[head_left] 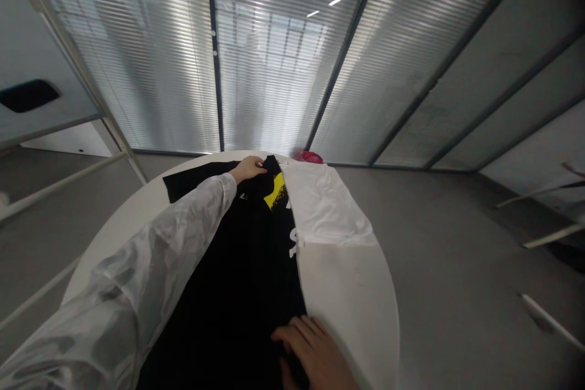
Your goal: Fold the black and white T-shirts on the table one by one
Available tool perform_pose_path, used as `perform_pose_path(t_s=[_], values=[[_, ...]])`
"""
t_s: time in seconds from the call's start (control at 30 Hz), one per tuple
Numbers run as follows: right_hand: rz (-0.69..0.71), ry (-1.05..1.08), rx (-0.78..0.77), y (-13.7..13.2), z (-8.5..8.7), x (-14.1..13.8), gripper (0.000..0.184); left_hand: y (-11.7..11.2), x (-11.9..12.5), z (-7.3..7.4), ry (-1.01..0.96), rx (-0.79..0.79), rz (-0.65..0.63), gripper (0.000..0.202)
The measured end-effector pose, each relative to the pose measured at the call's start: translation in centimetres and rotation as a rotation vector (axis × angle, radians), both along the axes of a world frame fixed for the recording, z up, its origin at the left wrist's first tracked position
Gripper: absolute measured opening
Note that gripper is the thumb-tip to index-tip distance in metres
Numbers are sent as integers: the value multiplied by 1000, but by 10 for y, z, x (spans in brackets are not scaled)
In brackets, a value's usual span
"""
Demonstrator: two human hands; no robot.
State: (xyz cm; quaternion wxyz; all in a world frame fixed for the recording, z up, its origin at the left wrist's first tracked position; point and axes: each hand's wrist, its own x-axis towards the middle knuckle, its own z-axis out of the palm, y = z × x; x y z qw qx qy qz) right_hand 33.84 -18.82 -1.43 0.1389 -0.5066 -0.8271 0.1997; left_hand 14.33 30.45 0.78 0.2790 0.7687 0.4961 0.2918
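Observation:
A black T-shirt (228, 292) with a yellow patch and white lettering lies lengthwise over the table, its right edge folded inward. At the far end, near the collar, my left hand (249, 169) pinches the black fabric. My right hand (315, 347) is at the near right edge of the shirt, fingers curled over the cloth and thumb below, with black fabric between them. A folded white garment (329, 204) lies flat just right of the shirt's upper part. The shirt's lower end runs out of view.
The white rounded table (351, 292) carries the clothes. A red object (309, 157) sits at its far edge behind the white garment. Beyond stands a glass partition with blinds (269, 73). A pale metal frame (109, 122) is on the left, and chair legs show on the right.

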Motion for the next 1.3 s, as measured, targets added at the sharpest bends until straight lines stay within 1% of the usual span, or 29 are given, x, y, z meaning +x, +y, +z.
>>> perform_pose_path(t_s=[0.03, 0.1, 0.2, 0.33, 0.43, 0.53, 0.57, 0.63, 0.7, 0.77, 0.83, 0.87, 0.93, 1.0, 1.07, 1.13, 1.2, 1.3], values=[[-4, 8, 18, -1, -1, -1, 45, 1, -1, 1, -3, 5, 2, 24], [10, 37, 75, -5, -3, -2, 47, 2, -1, 3, -14, 19, 13, 18], [51, 98, 194, -10, -5, -3, 48, 5, 1, 8, -48, 49, 63, 18], [84, 132, 342, -17, 0, -9, 45, 10, 8, 18, -81, 83, 130, 18], [98, 129, 412, -20, 0, -24, 38, 11, 14, 23, -76, 128, 170, 20], [101, 115, 439, -19, -11, -46, 27, 8, 19, 22, -26, 142, 208, 22], [122, 102, 436, -18, -16, -52, 27, 6, 19, 20, -7, 122, 212, 24], [191, 64, 408, -15, -23, -58, 38, 3, 18, 14, 18, 66, 206, 32], [255, 39, 337, -11, -21, -53, 53, -1, 12, 6, 34, 24, 203, 42], [273, 48, 218, -6, -9, -41, 62, -3, 3, 0, 38, -29, 188, 51], [272, 83, 84, 0, 11, -25, 60, -3, -9, -4, 26, -94, 138, 56], [268, 102, 22, 4, 22, -18, 55, -3, -14, -4, 16, -118, 100, 54], [243, 135, -84, 11, 40, -9, 46, -4, -23, -4, -4, -137, 15, 45], [220, 162, -141, 17, 48, -5, 40, -3, -28, -3, -14, -125, -47, 35], [208, 172, -152, 21, 46, -5, 38, -3, -31, -3, -15, -110, -76, 30], [212, 162, -140, 22, 39, -7, 35, -1, -31, -3, -4, -88, -70, 26], [211, 146, -123, 21, 30, -7, 33, 2, -29, -3, 10, -51, -34, 21], [224, 131, -92, 19, 21, -7, 33, 8, -24, 2, 20, 39, 64, 17]])
